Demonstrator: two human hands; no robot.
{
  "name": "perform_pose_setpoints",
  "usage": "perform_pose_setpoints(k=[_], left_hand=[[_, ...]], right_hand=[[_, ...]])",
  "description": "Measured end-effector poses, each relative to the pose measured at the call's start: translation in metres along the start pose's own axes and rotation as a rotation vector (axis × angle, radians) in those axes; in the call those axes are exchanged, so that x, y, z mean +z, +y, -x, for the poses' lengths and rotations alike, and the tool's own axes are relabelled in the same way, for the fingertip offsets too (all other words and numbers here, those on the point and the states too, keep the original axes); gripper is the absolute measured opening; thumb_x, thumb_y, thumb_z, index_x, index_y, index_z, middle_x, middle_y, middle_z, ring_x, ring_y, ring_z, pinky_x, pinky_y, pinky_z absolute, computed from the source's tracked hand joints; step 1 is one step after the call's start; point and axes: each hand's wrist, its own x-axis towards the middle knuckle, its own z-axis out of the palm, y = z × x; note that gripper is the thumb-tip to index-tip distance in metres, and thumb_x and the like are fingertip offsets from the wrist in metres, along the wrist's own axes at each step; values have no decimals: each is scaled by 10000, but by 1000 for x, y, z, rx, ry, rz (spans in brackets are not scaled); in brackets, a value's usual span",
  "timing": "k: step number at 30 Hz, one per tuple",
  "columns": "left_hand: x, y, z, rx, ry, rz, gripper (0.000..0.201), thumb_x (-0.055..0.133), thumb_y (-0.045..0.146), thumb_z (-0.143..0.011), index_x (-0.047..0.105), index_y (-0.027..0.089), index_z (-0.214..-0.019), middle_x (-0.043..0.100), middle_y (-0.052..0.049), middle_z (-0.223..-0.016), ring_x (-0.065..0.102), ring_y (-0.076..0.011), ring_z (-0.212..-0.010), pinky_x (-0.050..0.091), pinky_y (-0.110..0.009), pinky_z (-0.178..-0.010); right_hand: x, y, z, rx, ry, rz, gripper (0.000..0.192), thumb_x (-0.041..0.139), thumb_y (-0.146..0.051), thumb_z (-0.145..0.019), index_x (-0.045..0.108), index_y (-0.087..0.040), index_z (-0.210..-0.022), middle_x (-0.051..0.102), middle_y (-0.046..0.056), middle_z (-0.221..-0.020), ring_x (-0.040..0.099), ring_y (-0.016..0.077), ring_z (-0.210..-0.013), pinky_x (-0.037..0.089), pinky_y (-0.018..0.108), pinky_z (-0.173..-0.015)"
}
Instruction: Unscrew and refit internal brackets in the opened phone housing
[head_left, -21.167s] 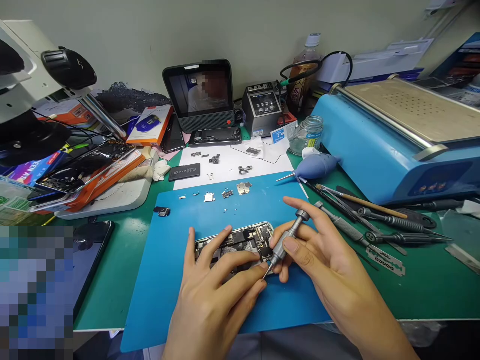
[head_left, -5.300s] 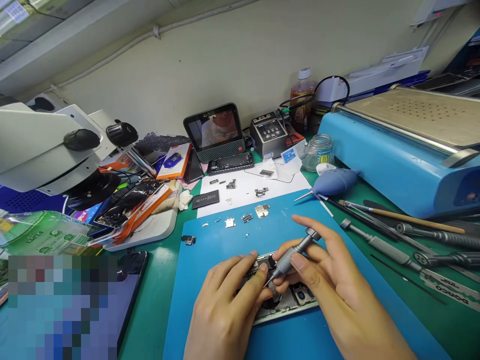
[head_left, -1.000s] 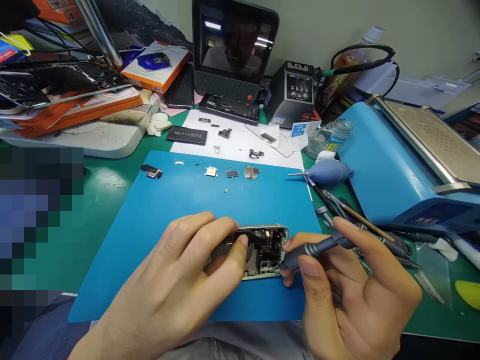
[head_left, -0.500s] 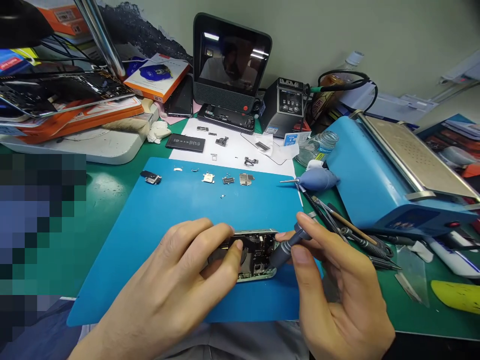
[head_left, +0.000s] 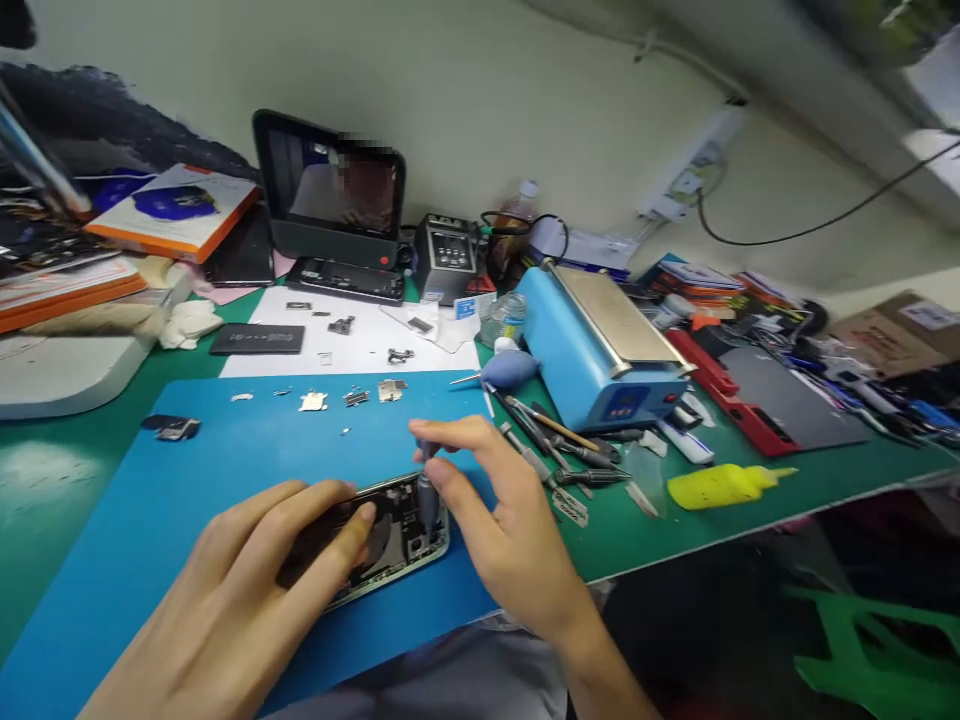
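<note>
On the near right part of the blue mat (head_left: 142, 510), we work over an opened phone (head_left: 397, 545), its circuitry bared and its pale frame slanting across the surface. Our left hand (head_left: 255, 570) is bent over the phone's left end, fingers along the far edge and one fingertip laid upon the innards. Our right hand (head_left: 510, 520) grips a grey screwdriver (head_left: 428, 492) between thumb and fingers, nearly upright, its lower end at the phone's right end; motion blur keeps us from telling whether the tip meets a screw.

Beyond our fingers, small metal parts line the mat's far side, among them a silver square plate (head_left: 313, 401) and a wider shield plate (head_left: 391, 390). A black component (head_left: 172, 428) lies near the mat's far left corner.

Past the mat's far edge, we see white paper (head_left: 352, 360) with loose pieces on it, a black battery (head_left: 257, 339) at its left side, and a dark screen on a stand (head_left: 334, 190) behind. By the mat's far right corner rests a blue air blower (head_left: 510, 370), with a blue machine (head_left: 566, 350) beyond. To the mat's right, a razor blade (head_left: 571, 505) lies near jumbled hand tools; farther right is a yellow squeeze bottle (head_left: 724, 487).
</note>
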Motion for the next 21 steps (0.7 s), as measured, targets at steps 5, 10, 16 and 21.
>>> perform_pose_setpoints(k=[5, 10, 16, 21], left_hand=[[8, -19, 33, 12, 29, -20, 367, 608, 439, -1131, 703, 421, -1484, 737, -51, -1410, 689, -311, -1323, 641, -400, -1036], [-2, -46, 63, 148, -75, -230, 515, 410, 287, -1175, 583, 375, -1652, 677, -97, -1503, 633, -329, -1363, 623, -400, -996], [-13, -29, 49, 39, -160, -218, 492, 487, 246, -1150, 603, 328, -1621, 658, -124, -1515, 623, -369, -1381, 635, -484, -1041], [-13, -16, 45, -48, -152, -224, 447, 440, 187, -1171, 664, 312, -1538, 659, -124, -1509, 602, -358, -1417, 613, -511, -1091]], right_hand=[[2, -1, -5, 13, -33, -44, 208, 731, -233, -1069, 773, -289, -1264, 792, -10, -1148, 747, 160, -1089, 586, 326, -1021], [4, 0, -5, 74, -3, -82, 292, 852, -289, -984, 776, -297, -1266, 709, -7, -1049, 701, 175, -1012, 582, 335, -984], [-9, -2, -4, 119, -153, -146, 363, 605, -177, -1111, 748, -354, -1394, 815, -25, -1162, 749, 164, -1151, 564, 353, -1082], [-10, 0, -8, 127, -147, -121, 322, 642, -226, -1107, 752, -366, -1376, 806, -26, -1180, 748, 177, -1150, 562, 371, -1076]])
